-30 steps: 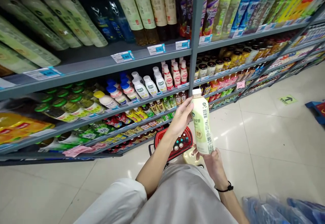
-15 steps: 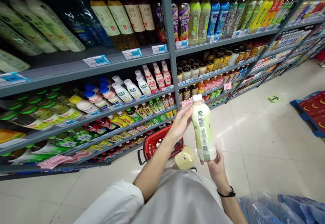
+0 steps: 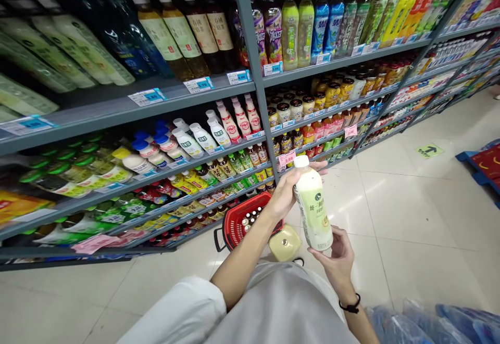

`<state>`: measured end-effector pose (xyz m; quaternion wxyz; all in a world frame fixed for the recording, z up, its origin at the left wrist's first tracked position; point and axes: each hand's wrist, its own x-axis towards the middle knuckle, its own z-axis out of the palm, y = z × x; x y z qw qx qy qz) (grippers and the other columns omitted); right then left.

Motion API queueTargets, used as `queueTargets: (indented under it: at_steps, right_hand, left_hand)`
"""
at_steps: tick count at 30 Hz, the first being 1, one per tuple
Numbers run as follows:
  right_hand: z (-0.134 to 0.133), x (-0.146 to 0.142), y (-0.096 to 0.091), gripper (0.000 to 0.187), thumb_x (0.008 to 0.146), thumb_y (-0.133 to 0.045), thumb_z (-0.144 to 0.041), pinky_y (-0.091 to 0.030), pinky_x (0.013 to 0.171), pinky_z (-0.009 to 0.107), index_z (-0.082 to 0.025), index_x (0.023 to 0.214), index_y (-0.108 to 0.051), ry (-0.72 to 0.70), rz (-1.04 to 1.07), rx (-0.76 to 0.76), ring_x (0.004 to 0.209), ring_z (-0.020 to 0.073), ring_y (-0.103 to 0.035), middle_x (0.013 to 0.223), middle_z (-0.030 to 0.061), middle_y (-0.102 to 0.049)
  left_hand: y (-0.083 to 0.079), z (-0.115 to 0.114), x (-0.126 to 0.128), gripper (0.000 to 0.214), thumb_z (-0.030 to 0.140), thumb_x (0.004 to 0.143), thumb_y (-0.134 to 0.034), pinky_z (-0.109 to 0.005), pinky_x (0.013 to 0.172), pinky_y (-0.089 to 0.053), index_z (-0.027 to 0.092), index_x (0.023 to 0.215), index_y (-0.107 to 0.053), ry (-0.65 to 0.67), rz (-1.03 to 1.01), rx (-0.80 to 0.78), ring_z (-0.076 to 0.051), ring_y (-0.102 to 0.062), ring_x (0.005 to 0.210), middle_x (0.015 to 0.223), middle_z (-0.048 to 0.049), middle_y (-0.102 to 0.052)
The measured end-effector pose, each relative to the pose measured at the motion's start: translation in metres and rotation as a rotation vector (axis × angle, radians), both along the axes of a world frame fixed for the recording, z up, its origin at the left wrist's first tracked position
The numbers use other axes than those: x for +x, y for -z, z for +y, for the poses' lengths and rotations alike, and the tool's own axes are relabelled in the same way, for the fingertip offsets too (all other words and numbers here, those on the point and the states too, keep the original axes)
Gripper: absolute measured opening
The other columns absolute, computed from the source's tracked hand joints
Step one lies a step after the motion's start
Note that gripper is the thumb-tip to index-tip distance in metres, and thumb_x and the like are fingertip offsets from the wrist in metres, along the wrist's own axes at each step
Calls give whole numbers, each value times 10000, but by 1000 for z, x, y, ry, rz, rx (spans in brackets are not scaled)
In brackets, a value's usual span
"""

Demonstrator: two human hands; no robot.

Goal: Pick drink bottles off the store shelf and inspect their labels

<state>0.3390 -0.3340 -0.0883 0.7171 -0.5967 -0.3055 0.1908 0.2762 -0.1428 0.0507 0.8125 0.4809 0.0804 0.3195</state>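
A plastic drink bottle [image 3: 313, 211] with a white cap and a pale green label stands nearly upright before me, leaning slightly left. Around its upper part is my left hand [image 3: 284, 196], thumb side against the bottle, some fingertips showing past its far side. My right hand [image 3: 339, 260] pinches the lower end between thumb and fingers, a black band on that wrist. The label's front, with a dark round logo, faces me. Below my left forearm, a red shopping basket [image 3: 238, 227] holding several small white-capped bottles rests on the floor.
Shelves of bottled drinks run along the left and ahead, with a grey upright post [image 3: 253, 58]. A pale yellow object [image 3: 285, 242] lies beside the basket. A blue pallet [image 3: 476, 175] bears red boxes at right. Plastic-wrapped packs [image 3: 414, 323] lie bottom right.
The bottle has been turned, so its barcode side gave way to the label's front. My left fingers now show beyond the bottle, and the right hand's grip has shifted at the base.
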Motion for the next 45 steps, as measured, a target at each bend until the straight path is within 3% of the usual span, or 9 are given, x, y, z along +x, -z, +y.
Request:
queueTargets:
  at_steps: [8,14,20,26,31,34,37,41,45]
  right_hand:
    - [0,-2,6,673,688,-966,-219,-582,632,279,-222,1272,-633,140,-237,57,1102,260,-670,1250,135,-648]
    - [0,10,18,749,693,-940,-118,-623,828,451,-260,1343,-595,277,-548,149,1127,299,-676,1229,116,-640]
    - [-2,12,16,774,701,-942,-133,-628,828,456,-265,1366,-569,272,-600,110,1125,298,-672,1225,124,-646]
    - [-5,8,5,590,748,-934,-256,-603,761,318,-214,1266,-653,115,-286,29,975,219,-693,1153,102,-694]
    - [-6,7,-3,595,715,-954,-455,-587,868,324,-218,1209,-722,-82,124,109,1029,240,-703,1119,95,-746]
    - [-6,4,-8,645,676,-928,-630,-565,728,315,-199,1127,-766,-186,312,151,842,217,-676,1011,95,-760]
    - [-7,0,-11,631,734,-849,-711,-434,550,273,-189,1080,-781,-313,472,174,605,132,-520,933,92,-755]
    - [-10,-6,-15,628,793,-774,-747,-358,521,263,-200,1102,-777,-433,649,212,541,97,-436,1010,118,-767]
    - [-9,-9,-19,767,756,-719,-846,-338,502,261,-188,1142,-793,-562,787,178,498,97,-422,939,121,-768]
  left_hand:
    - [2,-4,3,516,565,938,-639,-509,1159,-491,175,1252,-760,42,-59,2,-358,-633,1338,1457,-173,-656]
    - [5,-6,3,419,501,909,-698,-509,1129,-516,167,1148,-783,23,-39,-30,-351,-688,1260,1355,-170,-719]
    - [6,-6,5,387,477,908,-715,-488,1071,-557,153,1111,-775,-5,-24,-50,-340,-722,1192,1304,-173,-740]
    - [4,-6,6,395,421,903,-751,-451,1056,-566,174,1211,-735,-25,-37,-44,-334,-711,1213,1303,-147,-734]
    - [-5,-13,9,557,437,857,-794,-456,1080,-551,191,1345,-688,32,-38,-25,-347,-685,1253,1394,-144,-679]
    - [-10,-18,12,587,421,855,-796,-462,1075,-554,204,1385,-672,53,-50,-6,-333,-699,1219,1397,-137,-677]
    - [-12,-21,15,619,421,843,-797,-485,1089,-542,201,1406,-664,69,-78,9,-350,-682,1250,1411,-149,-671]
    - [-8,-22,16,611,410,826,-810,-484,1111,-523,186,1381,-687,81,-90,47,-377,-625,1337,1465,-162,-642]
    - [2,-18,12,571,389,837,-833,-430,1113,-517,191,1354,-695,15,-70,102,-325,-652,1302,1437,-149,-668]
